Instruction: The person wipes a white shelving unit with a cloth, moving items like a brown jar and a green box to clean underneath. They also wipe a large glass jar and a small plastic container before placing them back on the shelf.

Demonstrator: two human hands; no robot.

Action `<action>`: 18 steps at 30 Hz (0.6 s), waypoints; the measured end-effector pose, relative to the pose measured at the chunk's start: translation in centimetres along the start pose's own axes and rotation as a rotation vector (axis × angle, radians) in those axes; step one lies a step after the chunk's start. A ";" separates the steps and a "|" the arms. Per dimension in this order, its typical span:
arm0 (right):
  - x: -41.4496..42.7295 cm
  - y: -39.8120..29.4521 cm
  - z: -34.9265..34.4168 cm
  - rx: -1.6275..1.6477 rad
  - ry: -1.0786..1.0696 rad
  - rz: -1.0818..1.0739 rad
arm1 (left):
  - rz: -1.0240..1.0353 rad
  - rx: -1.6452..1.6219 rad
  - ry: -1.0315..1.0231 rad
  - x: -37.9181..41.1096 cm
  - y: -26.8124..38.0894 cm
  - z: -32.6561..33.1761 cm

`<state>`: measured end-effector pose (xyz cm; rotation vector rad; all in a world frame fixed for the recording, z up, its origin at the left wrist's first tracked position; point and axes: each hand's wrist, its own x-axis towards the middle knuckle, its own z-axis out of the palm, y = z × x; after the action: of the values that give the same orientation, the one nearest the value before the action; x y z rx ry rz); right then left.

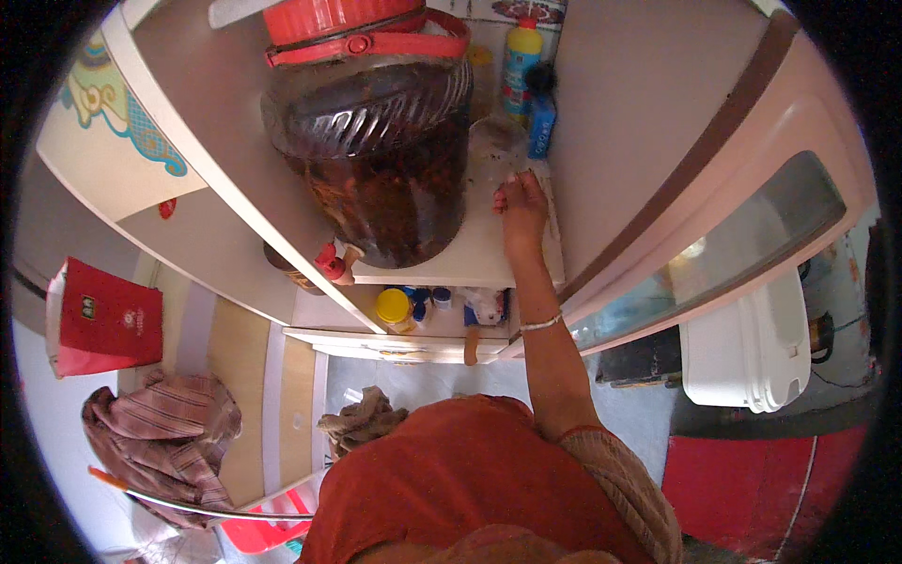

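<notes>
Over the right part of a white cabinet shelf [451,261] is my right hand [525,201], its fingers curled inward; whether they pinch something small cannot be made out. Small dark specks lie on the shelf beyond the fingers. Left of the hand stands a large clear jar [380,162] with a red lid [338,21], a red carrying handle and dark contents. A yellow bottle with a red cap [521,67] and a small blue box [541,127] stand at the back right. My left hand is out of view.
Below the shelf are a yellow-lidded jar [394,307] and small blue containers [421,307]. A small red and tan object [335,262] is near the cabinet divider [239,204]. The open cabinet door [761,211] stands at right, beside a white lidded bin [740,345]. A red bag [109,317] is left.
</notes>
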<state>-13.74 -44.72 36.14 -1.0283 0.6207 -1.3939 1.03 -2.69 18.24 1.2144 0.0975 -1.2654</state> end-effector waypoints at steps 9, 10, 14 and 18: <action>-9.3 -3.7 -1.7 -0.299 -0.072 -0.254 | -0.003 -0.029 0.007 0.3 -1.4 1.0; -10.1 -4.1 -2.0 -0.325 -0.092 -0.274 | -0.004 -0.034 0.010 0.3 -1.5 1.1; -12.6 -5.9 -3.2 -0.409 -0.152 -0.278 | -0.006 -0.054 0.011 0.4 -2.2 1.7; -14.1 -7.1 -3.8 -0.405 -0.211 -0.259 | 0.005 -0.094 0.034 -0.1 -3.4 1.9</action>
<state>-22.38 -31.03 37.57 -1.6044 0.6427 -1.3855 -2.57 -3.37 17.00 1.1547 0.1769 -1.2232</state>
